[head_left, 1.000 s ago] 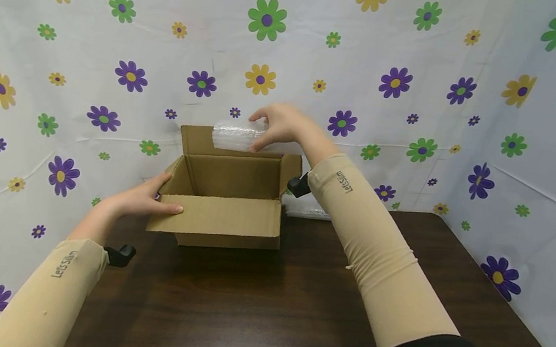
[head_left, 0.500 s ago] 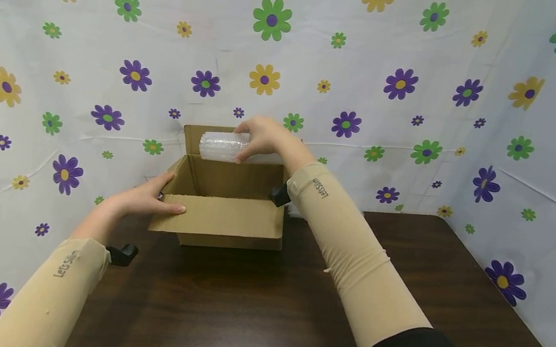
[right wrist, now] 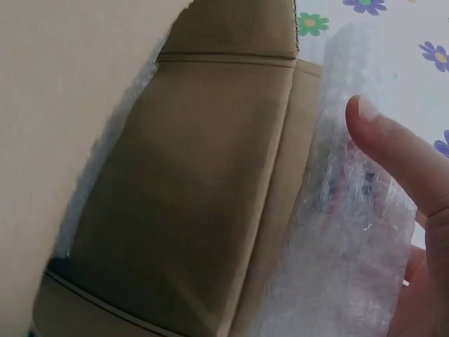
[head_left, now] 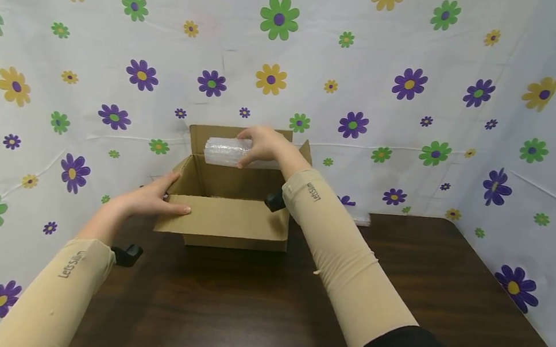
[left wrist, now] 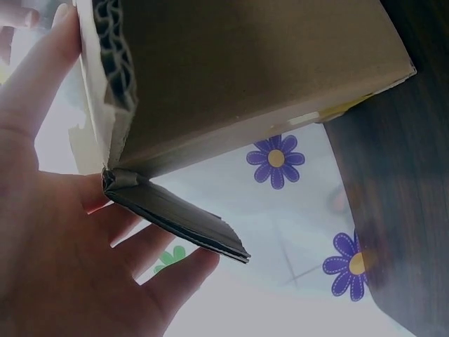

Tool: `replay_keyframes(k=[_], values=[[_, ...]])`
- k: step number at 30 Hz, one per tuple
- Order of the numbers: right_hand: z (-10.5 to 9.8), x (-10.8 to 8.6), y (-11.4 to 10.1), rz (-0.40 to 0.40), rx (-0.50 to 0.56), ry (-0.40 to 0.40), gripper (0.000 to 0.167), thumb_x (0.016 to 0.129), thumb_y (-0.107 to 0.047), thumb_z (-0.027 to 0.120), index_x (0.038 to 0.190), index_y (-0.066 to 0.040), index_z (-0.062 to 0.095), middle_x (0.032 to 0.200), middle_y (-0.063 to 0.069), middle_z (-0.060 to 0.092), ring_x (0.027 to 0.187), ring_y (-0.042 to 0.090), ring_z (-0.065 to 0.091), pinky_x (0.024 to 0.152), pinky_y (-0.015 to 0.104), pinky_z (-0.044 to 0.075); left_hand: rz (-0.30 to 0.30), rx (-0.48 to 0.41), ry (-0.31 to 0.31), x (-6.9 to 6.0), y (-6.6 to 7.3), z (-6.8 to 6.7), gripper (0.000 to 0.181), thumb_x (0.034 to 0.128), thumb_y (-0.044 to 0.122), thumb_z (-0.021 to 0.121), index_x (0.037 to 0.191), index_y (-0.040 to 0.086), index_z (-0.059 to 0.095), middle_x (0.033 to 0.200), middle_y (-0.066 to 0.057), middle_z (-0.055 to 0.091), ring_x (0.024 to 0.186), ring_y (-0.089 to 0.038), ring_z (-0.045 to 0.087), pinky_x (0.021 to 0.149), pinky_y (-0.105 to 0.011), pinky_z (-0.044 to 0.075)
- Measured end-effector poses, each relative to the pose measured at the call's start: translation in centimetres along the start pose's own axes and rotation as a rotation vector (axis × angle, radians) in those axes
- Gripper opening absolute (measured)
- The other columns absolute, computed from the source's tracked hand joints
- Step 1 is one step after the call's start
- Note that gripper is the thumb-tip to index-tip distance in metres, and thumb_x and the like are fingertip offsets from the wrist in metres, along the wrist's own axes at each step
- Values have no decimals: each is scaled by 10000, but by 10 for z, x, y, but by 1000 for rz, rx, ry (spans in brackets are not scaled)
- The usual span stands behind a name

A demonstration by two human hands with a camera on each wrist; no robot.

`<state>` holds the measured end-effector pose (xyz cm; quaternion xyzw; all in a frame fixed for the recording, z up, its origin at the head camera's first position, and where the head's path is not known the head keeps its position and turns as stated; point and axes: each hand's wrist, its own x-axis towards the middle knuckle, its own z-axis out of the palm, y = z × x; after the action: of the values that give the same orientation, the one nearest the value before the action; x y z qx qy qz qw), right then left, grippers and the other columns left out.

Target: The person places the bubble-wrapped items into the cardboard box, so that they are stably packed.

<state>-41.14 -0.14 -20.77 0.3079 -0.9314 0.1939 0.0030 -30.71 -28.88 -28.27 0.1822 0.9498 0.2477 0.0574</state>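
Over the open, tan, rectangular corrugated-cardboard box (head_left: 235,183): clear, roll-shaped bubble-wrapped bundle (head_left: 223,152), held lengthwise near the upright tan cardboard back flap (head_left: 215,131); touching or apart, cannot tell.
Right hand (head_left: 264,147): clamped on the bundle, thumb to one side, fingers to the other, arm stretched across the box.
Left hand (head_left: 150,198): clamped on the box at the left front corner, thumb on the folded-out tan cardboard front flap (head_left: 225,219), other fingers against a bent brown cardboard side flap (left wrist: 179,217).
Wrapping: done, by the look of it; clear layers all round the bundle, faint red and dark patches showing through in the right wrist view. Contents, cannot tell.
Box interior: mostly shadow; clear bubble-wrap strip (right wrist: 105,154) at the left of the right wrist view, partly hidden by cardboard, seemingly inside. Probably one wrapped piece in place; exact count, cannot tell.
Flaps: raised or folded outward, upright tan right side flap (head_left: 305,151) included; none laid across the opening. Opening done, closing not yet begun.
Dark brown wood-grain table (head_left: 219,317): under the box, with a clear plastic piece (head_left: 363,220) near the far edge, mostly behind the beige fabric sleeve (head_left: 346,257). Likely not dealt with yet.
Stage: partway, as judged. Box steadied, bundle aloft and not yet set down. Into the box or out of it, cannot tell from this moment alone.
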Motion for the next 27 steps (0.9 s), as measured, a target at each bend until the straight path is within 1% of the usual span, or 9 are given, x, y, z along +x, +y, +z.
replay_keyframes(k=[2,6,9,16,22,25,27], values=[[4,1,0,17,-1,-1,761,750,-393,833,1414,-212,508,1442,9,484,1278,225,454,1037,445,377,-4,2,-2,0,0,1,1075,866,461,697,1510,-92,36,1549,-338,37,1408,-510,59,1107,-637,117],[9,4,0,35,-22,4,759,755,-418,822,1420,-248,499,1456,-1,472,1309,253,430,1080,536,287,-11,-3,-5,0,-1,2,1077,868,466,694,1511,-88,32,1550,-336,41,1407,-509,64,1106,-637,120],[13,5,1,42,-33,1,754,760,-419,816,1422,-252,496,1456,2,473,1322,262,417,1091,564,242,-10,-7,-6,1,-2,3,1078,869,468,692,1512,-85,29,1552,-332,39,1409,-506,64,1108,-635,118],[20,7,5,59,-36,-7,752,760,-412,818,1419,-240,501,1456,21,474,1328,277,409,1088,584,225,-9,5,-2,1,-3,3,1082,866,483,688,1515,-80,30,1554,-330,43,1411,-502,68,1113,-627,116],[25,9,8,61,-27,-3,745,754,-401,823,1410,-228,514,1447,33,482,1323,275,416,1079,609,218,3,9,5,1,-2,2,1072,869,466,690,1510,-90,36,1553,-331,38,1414,-497,59,1118,-620,109],[27,10,8,63,-31,-5,746,748,-401,828,1405,-230,520,1444,34,484,1315,277,421,1072,605,221,8,10,3,1,0,1,1068,868,455,695,1507,-98,42,1550,-337,39,1413,-500,57,1117,-622,109],[28,10,8,64,-36,-5,745,744,-402,830,1403,-233,523,1437,30,491,1298,270,434,1054,581,246,10,6,3,0,1,0,1066,868,449,698,1506,-100,44,1550,-338,39,1413,-500,54,1117,-622,107]])
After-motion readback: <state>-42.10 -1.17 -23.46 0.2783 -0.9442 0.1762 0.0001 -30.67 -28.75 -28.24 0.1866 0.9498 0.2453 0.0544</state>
